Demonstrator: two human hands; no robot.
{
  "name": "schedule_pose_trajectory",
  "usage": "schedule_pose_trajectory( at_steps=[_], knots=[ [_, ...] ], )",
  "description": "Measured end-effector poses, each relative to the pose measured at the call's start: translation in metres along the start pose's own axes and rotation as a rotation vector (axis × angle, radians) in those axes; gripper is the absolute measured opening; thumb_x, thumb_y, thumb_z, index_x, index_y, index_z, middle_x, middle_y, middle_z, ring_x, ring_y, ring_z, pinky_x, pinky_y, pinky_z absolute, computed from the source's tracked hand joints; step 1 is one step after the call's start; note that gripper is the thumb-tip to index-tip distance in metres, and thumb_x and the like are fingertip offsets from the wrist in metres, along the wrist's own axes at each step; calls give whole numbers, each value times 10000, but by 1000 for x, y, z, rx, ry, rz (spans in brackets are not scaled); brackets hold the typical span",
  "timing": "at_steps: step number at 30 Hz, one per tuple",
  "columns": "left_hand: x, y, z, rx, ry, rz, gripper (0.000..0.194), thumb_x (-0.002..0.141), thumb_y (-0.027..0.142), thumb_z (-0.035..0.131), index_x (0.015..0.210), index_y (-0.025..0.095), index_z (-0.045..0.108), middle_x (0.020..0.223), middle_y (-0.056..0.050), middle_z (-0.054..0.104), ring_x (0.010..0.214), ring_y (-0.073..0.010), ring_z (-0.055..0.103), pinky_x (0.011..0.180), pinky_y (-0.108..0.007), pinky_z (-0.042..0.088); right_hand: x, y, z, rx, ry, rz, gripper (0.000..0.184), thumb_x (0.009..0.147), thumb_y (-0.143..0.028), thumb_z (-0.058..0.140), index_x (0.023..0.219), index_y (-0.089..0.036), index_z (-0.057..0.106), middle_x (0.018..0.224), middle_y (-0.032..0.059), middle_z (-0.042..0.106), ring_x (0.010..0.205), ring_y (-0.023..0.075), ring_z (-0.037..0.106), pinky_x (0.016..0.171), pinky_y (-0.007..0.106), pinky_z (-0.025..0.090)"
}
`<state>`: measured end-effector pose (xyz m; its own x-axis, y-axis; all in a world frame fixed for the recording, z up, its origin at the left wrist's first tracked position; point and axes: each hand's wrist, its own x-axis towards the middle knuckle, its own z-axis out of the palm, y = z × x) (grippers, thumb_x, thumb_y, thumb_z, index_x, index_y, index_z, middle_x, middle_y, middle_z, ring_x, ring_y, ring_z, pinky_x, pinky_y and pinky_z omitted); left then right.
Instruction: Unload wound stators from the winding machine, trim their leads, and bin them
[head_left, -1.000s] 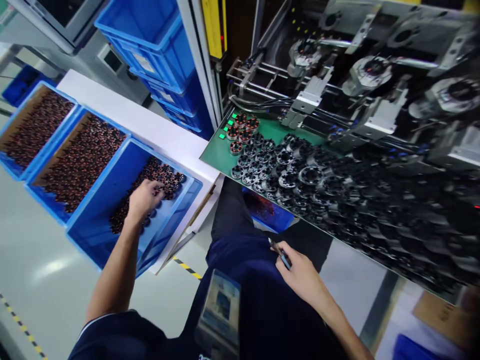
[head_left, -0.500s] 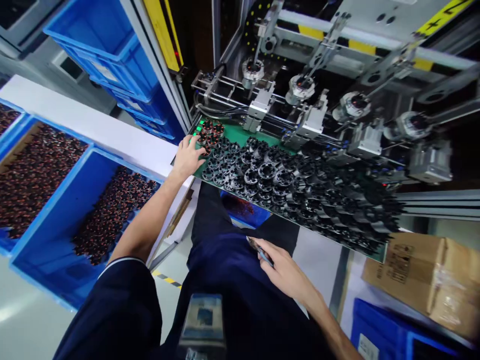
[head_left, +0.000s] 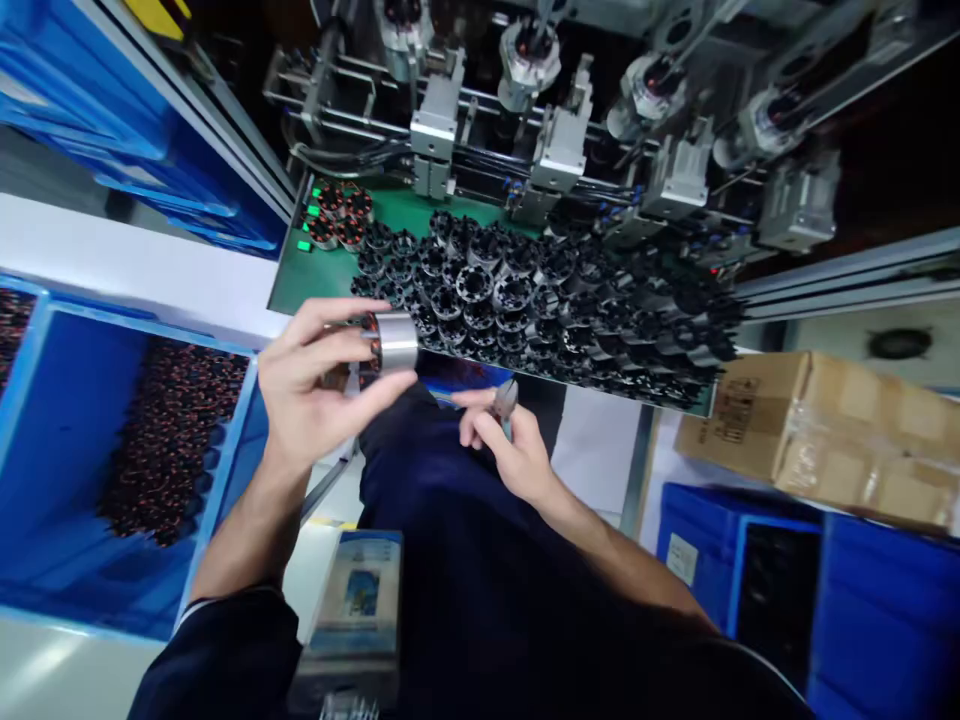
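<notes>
My left hand (head_left: 315, 385) is raised over the front edge of a green board (head_left: 300, 290), its fingers shut around a silver metal cylinder (head_left: 396, 340). Copper-coloured windings show at the cylinder's left end. My right hand (head_left: 510, 445) is just to the right and lower, pinching small side cutters (head_left: 505, 400) with grey jaws. Several black slotted ring parts (head_left: 474, 285) crowd the board, and a few copper-wound parts (head_left: 337, 215) stand at its far left corner. The cylinder hides part of the board's front edge.
A blue bin (head_left: 225, 440) of copper-wound parts lies to my left. Behind the board stands a machine with pneumatic slides and spindle heads (head_left: 562, 150). A cardboard box (head_left: 825, 430) and blue crates (head_left: 750, 530) are on the right. A badge (head_left: 356, 590) hangs at my chest.
My left hand has gone from the bin to the board and now lifts the silver cylinder. My head has turned right and down, and the right hand has come nearer the left.
</notes>
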<state>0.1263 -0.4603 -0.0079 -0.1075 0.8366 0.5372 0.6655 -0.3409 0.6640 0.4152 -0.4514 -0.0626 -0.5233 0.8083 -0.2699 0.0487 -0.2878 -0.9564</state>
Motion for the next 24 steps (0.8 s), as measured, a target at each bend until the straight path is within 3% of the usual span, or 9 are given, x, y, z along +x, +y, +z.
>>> schedule_pose_trajectory(
  at_steps=[3,6,9,11,13,16,21,24],
  knots=[
    [-4,45,12,-79,-34,36,362,911,303,1110,1086,266,795,1380,-51,915,1193,-243,912,976,-385,768,14,-19,22,283,24,-73,654,1045,-825,828,1349,-247,804,858,-21,748,704,145,608,729,323,576],
    [-12,66,13,-57,-60,7,450,880,268,1133,1149,266,773,1391,-70,923,1207,-261,930,957,-370,796,13,-35,27,473,7,28,624,924,-770,990,1206,-282,722,846,-49,716,670,122,595,659,283,551],
    [-19,72,1,-124,-153,-37,409,937,364,1103,1098,291,734,1430,-58,915,1154,-252,938,859,-371,819,6,-43,20,659,-188,223,602,926,-752,994,1083,-284,650,699,-91,608,605,107,537,630,265,536],
    [-22,71,-7,-131,-204,19,273,1044,402,1007,1080,301,756,1432,-49,906,1120,-229,932,800,-361,810,2,-44,14,761,-374,332,617,928,-796,966,1046,-282,646,622,-109,536,566,110,506,605,270,535],
    [-21,71,-12,-68,-236,126,191,1083,388,965,1108,296,800,1428,-50,904,1126,-228,929,802,-359,806,1,-42,11,807,-472,378,630,920,-824,957,1035,-278,663,610,-112,524,556,109,500,588,269,530],
    [-18,76,-9,62,-253,222,317,990,363,1057,1177,277,815,1439,-57,910,1150,-258,937,817,-352,800,1,-38,10,810,-428,350,608,937,-804,959,1029,-272,680,636,-114,536,585,98,507,626,259,540],
    [-16,81,7,112,-355,152,255,1038,275,994,1209,277,805,1580,-88,861,1139,-248,928,829,-357,774,1,-41,4,693,-299,287,623,930,-794,981,997,-277,642,631,-117,535,615,105,532,664,273,548],
    [-21,72,11,139,-236,202,345,947,255,1060,1195,283,822,1537,-105,867,1086,-251,915,732,-356,746,-2,-49,-2,513,-109,157,543,983,-738,963,1038,-250,731,705,-80,642,643,97,567,640,257,497]
  ],
)
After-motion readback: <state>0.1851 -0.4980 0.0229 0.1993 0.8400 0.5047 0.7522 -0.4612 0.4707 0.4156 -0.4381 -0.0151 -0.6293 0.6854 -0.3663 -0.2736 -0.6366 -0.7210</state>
